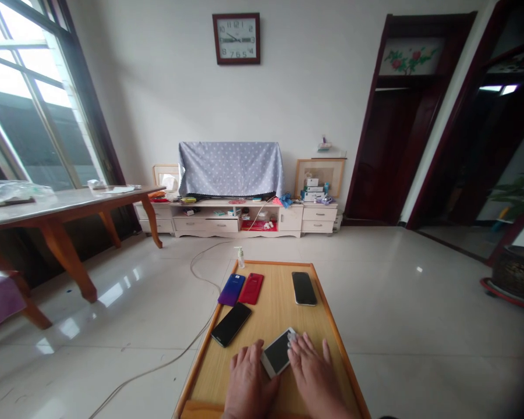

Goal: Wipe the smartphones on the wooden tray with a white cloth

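A white smartphone (279, 352) with a dark screen lies slanted on the wooden table (275, 317), between both hands. My left hand (248, 378) holds its lower left edge, the thumb at the near corner and the fingers curled along the side. Over the phone's upper right corner, the fingers of my right hand (312, 366) press a small crumpled greyish piece (292, 337), perhaps cloth or a wipe, against the screen. A black phone (231, 325) lies to the left of my left hand. Beyond the hands is another dark-screened phone (304, 288).
At the table's far left lie a blue-purple phone (231, 290) and a red phone (251, 288). A clear pump bottle (240, 257) stands by the far edge. A cable (157, 365) runs over the floor at left. A low cabinet (205, 224) lines the back wall.
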The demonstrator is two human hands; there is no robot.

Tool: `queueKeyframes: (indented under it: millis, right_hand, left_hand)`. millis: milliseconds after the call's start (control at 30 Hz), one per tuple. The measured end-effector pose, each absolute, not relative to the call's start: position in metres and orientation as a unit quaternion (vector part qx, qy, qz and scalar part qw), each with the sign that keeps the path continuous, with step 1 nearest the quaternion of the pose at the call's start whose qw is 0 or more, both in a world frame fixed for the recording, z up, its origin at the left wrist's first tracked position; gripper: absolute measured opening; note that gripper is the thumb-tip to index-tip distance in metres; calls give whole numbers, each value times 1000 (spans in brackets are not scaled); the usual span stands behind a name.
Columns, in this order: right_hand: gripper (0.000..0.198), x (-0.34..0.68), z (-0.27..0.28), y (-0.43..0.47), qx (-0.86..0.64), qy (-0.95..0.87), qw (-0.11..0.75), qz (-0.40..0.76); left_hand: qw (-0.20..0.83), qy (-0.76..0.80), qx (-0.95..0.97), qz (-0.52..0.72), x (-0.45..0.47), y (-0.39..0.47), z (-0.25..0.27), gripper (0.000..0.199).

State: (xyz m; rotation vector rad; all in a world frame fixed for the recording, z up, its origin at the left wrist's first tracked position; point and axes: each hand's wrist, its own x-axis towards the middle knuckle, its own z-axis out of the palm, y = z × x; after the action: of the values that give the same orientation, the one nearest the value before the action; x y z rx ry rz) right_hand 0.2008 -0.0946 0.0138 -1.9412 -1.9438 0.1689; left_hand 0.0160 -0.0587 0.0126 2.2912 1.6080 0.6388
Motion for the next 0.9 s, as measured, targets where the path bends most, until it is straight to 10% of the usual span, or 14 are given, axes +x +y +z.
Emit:
queueKeyframes:
  millis: [900]
  right_hand:
    - [52, 181, 28, -76, -692, -691, 194, 75]
  left_hand:
    - [123, 539, 794, 252, 14, -53, -9, 75]
